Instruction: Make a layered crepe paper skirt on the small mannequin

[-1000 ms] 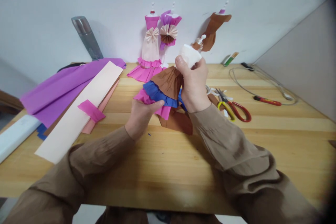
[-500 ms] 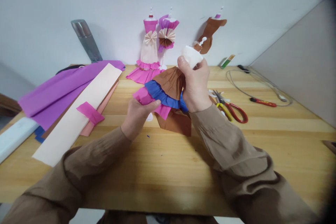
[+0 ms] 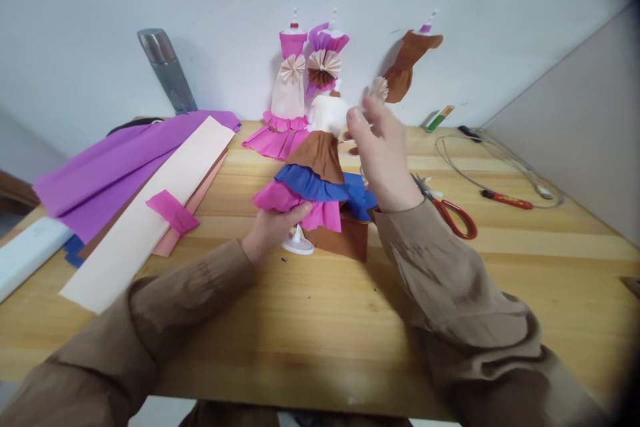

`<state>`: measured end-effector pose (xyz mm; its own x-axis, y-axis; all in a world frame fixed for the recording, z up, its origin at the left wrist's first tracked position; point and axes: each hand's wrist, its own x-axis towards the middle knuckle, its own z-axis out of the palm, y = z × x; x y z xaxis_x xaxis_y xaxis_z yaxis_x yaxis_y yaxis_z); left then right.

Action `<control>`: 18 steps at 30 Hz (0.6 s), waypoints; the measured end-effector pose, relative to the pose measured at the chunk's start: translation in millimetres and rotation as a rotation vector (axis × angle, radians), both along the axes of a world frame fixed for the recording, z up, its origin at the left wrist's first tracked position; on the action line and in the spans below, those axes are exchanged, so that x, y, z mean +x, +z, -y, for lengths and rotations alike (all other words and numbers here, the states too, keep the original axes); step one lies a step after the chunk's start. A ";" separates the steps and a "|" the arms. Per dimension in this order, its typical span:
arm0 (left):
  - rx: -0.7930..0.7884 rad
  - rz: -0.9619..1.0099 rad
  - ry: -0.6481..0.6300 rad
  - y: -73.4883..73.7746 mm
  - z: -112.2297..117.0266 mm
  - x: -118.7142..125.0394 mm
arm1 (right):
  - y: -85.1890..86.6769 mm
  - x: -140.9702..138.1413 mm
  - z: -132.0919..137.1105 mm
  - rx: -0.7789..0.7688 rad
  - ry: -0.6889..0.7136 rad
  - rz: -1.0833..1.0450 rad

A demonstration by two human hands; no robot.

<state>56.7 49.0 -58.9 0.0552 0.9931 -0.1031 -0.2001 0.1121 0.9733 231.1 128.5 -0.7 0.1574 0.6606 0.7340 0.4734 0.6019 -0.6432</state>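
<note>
A small white mannequin point(image 3: 327, 115) on a round white stand base point(image 3: 299, 245) is upright in front of me. It wears a tiered paper skirt: brown on top point(image 3: 319, 155), a blue ruffle point(image 3: 310, 181), and pink point(image 3: 325, 215) at the bottom. My left hand point(image 3: 273, 230) is closed on the pink hem, thumb on top. To the right of the bodice, my right hand point(image 3: 384, 157) is raised with curled fingers. A cream pleated paper piece point(image 3: 379, 89) shows at its fingertips, slightly blurred.
Dressed mannequins point(image 3: 290, 90) stand along the wall, one in a brown dress point(image 3: 404, 67). Paper strips point(image 3: 150, 213) and a tilted flask point(image 3: 167, 70) are on the left. Scissors point(image 3: 455, 213), a cable point(image 3: 455, 170) and a green-labelled tube point(image 3: 440, 119) lie right. Brown paper point(image 3: 345, 240) lies beneath the skirt.
The mannequin has gone from tilted to upright, its stand base now in view. My right hand has let go of its body and moved right with the pleated piece. My left hand keeps the hem.
</note>
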 end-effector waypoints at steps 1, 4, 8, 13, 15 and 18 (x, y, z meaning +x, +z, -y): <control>-0.002 -0.014 0.025 1.6 -0.5 -0.1 | 5.2 2.5 6.6 0.038 -0.028 0.006; -0.027 0.040 0.024 7.0 -1.7 -0.1 | 17.1 1.9 25.4 0.224 0.078 0.313; -0.013 0.086 0.029 9.2 -2.4 0.3 | 11.4 -15.6 32.5 0.256 0.122 0.739; 0.015 0.037 0.078 5.4 -3.8 -0.4 | -7.2 -25.7 24.7 0.280 -0.035 0.778; -0.009 0.057 0.078 5.2 -3.3 -0.8 | -9.1 -23.3 24.0 0.258 -0.034 0.705; -0.065 0.043 0.049 7.7 -1.0 -1.1 | -7.2 -19.6 25.3 0.230 -0.044 0.581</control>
<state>55.6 50.0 -51.2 0.0129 0.9861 -0.1659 -0.2480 0.1639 0.9548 211.5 103.2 -7.9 -0.2871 0.4776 0.8303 0.7343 0.6664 -0.1294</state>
